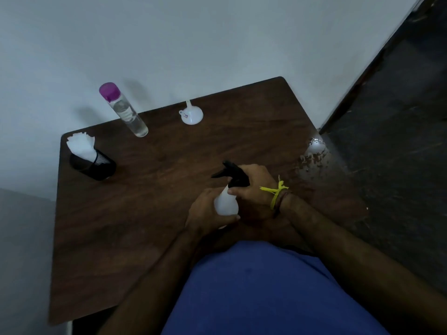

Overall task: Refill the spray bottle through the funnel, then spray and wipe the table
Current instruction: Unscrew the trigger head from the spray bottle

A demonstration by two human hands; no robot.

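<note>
**Two hands on one spray bottle, dark wooden tabletop**

One translucent white plastic spray bottle with black trigger head (227,197) stands near the tabletop (169,213) centre. Left hand (205,211) grips its body; right hand (254,189) grasps its neck. One white plastic funnel (191,114), one clear purple-capped bottle (125,110) and one black mesh cup of white tissues (93,163) line the far and left edges; open surface lies between.

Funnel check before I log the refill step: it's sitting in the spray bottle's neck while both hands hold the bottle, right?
Not quite. In the head view the funnel stands on the table, apart from the spray bottle. Both hands, left and right, do hold the bottle.
</note>
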